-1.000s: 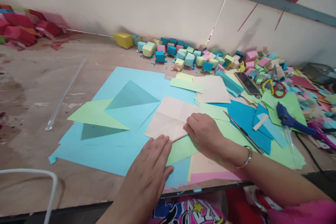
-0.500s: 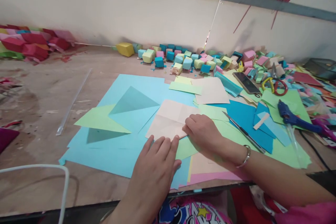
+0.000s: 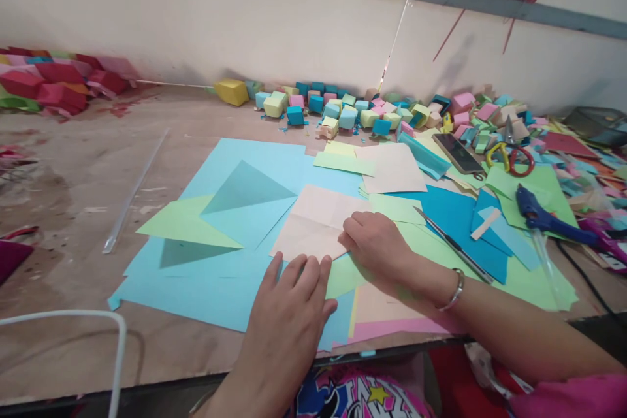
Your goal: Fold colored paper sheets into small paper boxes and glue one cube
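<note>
A pale peach sheet of paper [image 3: 313, 212] with crossing crease lines lies before me on larger light blue paper [image 3: 196, 297]. My left hand [image 3: 294, 307] rests palm down, fingers spread, its tips at the sheet's near edge. At the sheet's right edge, the curled fingers of my right hand [image 3: 375, 241] are closed and press on it; their tips are partly hidden. Left of the sheet stand a creased light green paper [image 3: 189, 219] and a creased blue paper [image 3: 249, 202]. A craft knife [image 3: 453, 245] lies just beyond my right hand.
Small paper cubes [image 3: 347, 119] line the wall. At right are a phone [image 3: 458, 153], scissors [image 3: 509, 153] and a blue glue gun [image 3: 548, 219] with a cord. A clear stick [image 3: 134, 192] lies at left, and a white cable [image 3: 120, 339] bends over the table's near left.
The camera view has tilted and shifted a little. My left hand has slid slightly right along the peach sheet's near edge, and its fingers have spread. My right hand has stayed in place.
</note>
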